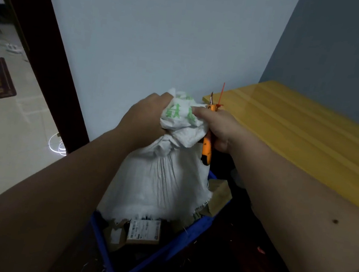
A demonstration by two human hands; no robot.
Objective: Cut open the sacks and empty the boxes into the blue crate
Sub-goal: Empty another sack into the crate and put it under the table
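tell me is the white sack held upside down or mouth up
Upside down: both hands grip the bunched end of the white sack on top, its frayed open edge hanging over the boxes.

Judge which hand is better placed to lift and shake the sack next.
Left, probably. The left hand grips only the sack by its bunched end over the blue crate; the right hand also holds the orange knife.

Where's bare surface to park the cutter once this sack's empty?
The yellow tabletop, bordered by the wall corner and right hand, shows bare. The blue crate is crowded with boxes under the sack.
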